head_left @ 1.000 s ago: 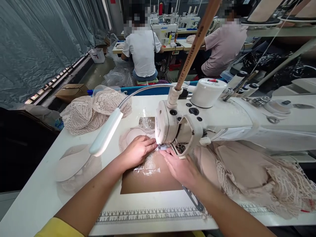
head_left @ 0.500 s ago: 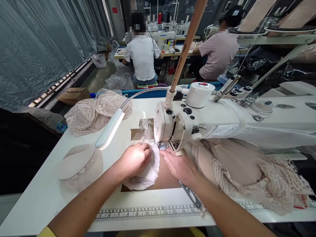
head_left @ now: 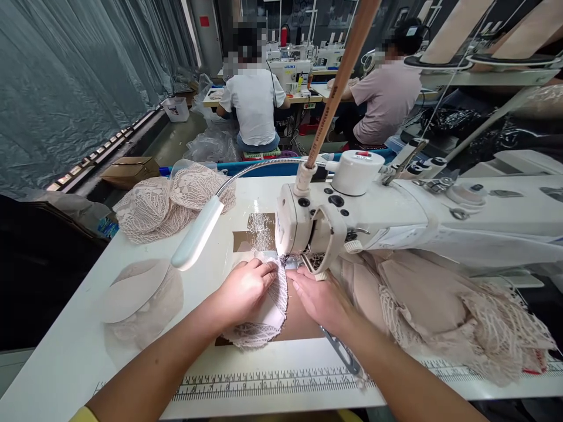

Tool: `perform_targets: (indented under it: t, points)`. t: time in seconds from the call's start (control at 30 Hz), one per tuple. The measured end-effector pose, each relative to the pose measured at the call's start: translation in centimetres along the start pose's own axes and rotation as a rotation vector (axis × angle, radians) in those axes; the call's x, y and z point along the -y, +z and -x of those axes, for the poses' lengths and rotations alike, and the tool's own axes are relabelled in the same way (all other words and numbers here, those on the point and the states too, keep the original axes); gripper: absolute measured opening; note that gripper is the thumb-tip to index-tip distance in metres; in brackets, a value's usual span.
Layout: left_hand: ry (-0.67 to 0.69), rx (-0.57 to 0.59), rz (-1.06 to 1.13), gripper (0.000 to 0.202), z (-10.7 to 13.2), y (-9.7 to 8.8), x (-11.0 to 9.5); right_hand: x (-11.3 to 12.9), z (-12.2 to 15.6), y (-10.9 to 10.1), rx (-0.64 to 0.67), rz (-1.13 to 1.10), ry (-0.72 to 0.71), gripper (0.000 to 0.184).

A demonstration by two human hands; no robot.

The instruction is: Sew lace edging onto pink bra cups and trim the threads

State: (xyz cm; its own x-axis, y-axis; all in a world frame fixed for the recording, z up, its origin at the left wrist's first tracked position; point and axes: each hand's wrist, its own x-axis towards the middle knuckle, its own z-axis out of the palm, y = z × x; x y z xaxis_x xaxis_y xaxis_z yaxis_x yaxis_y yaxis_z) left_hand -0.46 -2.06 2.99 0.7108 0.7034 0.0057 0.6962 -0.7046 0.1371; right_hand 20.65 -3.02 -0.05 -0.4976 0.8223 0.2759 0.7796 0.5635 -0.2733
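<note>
My left hand is closed, its fingers bunched and pressing on a rounded lace piece to the left of the needle area. The top end of this piece reaches the presser foot of the white sewing machine. Beside the foot, my right hand lies flat with fingers stretched out, close to the lace edge. Grey thread snips stick out from beneath that wrist; their other end is hidden.
Stacked lace cups sit at back left, with sheer round pieces nearer. A lamp arches over the table. Beige lace fabric is heaped right. A printed ruler lines the front. Two people sit at machines beyond.
The lace piece has turned a little, its lower end shifting toward me and right. My left hand has slid slightly right with it. The right hand stays nearly still.
</note>
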Motion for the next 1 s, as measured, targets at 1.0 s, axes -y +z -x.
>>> perform_targets:
  t: [1.0]
  points:
    - [0.133,-0.091,-0.018,0.038,-0.7,1.4,1.6,1.0,-0.4,0.1,0.033,0.2,-0.024,0.035]
